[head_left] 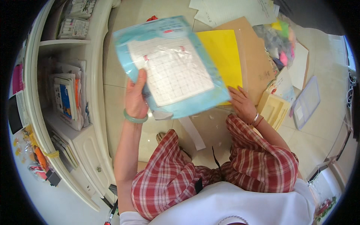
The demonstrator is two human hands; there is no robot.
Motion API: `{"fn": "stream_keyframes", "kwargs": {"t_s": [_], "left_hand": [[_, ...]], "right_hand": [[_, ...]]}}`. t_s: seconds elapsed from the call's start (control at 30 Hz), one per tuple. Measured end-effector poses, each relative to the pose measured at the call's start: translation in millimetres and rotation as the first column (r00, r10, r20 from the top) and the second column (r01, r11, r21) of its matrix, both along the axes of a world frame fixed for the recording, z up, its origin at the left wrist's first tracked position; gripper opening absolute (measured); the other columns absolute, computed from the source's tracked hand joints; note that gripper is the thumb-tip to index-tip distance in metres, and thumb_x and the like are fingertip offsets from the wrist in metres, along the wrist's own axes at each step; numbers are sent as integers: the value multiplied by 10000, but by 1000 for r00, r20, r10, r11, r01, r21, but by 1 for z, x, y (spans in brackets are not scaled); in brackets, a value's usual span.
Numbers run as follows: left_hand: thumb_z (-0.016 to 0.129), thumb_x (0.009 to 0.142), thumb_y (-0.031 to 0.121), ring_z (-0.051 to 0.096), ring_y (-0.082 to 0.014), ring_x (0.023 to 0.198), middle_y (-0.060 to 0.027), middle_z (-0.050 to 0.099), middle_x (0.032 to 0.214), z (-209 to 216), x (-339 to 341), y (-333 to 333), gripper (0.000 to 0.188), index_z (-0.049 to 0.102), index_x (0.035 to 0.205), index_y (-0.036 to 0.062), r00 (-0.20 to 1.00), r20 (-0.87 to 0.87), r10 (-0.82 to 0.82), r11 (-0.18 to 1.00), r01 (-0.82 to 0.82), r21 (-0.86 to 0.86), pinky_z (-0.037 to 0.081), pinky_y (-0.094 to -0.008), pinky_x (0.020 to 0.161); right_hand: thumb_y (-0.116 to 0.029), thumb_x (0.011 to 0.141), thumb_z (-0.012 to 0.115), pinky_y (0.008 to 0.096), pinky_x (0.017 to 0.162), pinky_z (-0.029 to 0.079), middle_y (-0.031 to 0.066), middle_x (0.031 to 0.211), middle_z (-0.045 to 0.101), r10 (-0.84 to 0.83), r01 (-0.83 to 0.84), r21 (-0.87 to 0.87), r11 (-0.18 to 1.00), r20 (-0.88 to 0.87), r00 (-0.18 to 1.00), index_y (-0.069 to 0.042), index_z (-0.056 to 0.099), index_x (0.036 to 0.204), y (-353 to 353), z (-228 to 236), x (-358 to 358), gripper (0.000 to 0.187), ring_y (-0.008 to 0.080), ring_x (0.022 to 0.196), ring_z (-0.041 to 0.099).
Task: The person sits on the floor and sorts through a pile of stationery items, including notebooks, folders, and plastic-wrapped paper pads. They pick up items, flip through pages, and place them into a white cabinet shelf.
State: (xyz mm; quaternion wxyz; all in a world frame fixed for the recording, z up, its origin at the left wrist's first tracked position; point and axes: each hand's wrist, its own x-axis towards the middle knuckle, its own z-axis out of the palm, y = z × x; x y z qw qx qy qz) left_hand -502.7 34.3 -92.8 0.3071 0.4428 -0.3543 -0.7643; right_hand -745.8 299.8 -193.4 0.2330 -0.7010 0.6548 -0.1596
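Observation:
My left hand [135, 98] grips the lower left edge of a light blue plastic packet [170, 67] with a white gridded sheet inside, lifted above the floor. My right hand [243, 105] lies flat on the floor by my right knee, fingers spread, touching the lower edge of a yellow paper sheet [224, 56] that rests on a brown cardboard sheet [255, 63]. The packet covers part of the yellow sheet. A green bangle sits on my left wrist.
A white shelf unit [80, 123] with books and papers stands at the left. White papers [232, 11] lie at the top, a bag of coloured bits [277, 37] at the upper right, a pale yellow tray [274, 109] and a clear lid [306, 102] at the right. White paper strips [193, 131] lie between my knees.

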Motion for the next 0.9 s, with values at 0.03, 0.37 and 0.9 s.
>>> {"fn": "stream_keyframes", "kwargs": {"t_s": [0.03, 0.37, 0.9], "left_hand": [[584, 905, 241, 564, -154, 1031, -63, 593, 1154, -4, -6, 3, 368, 527, 1211, 44, 998, -7, -59, 997, 60, 44, 453, -294, 893], [607, 883, 227, 560, -140, 955, -78, 605, 1066, -132, -46, 60, 439, 465, 1225, -8, 884, 283, -373, 917, 306, 255, 450, -276, 825], [637, 857, 131, 591, -140, 935, -77, 611, 1083, -105, -49, 52, 355, 521, 1173, 20, 936, 152, -317, 895, 242, 374, 490, -278, 803]], "right_hand": [[-42, 786, 547, 432, 1080, 260, 77, 1311, 494, -3, 3, 14, 1000, 24, 1000, -81, 548, 1186, 0, 3, -1, 402, 263, 1279, 395], [-78, 865, 564, 267, 805, 475, 90, 1114, 590, -734, 399, 749, 528, 640, -230, -14, 447, 1295, -12, 1, -24, 450, 152, 959, 586], [-57, 831, 617, 257, 626, 497, 55, 943, 610, -764, 675, 435, 596, 567, 309, -21, 537, 1162, -21, -3, -23, 342, 118, 786, 591]]}}
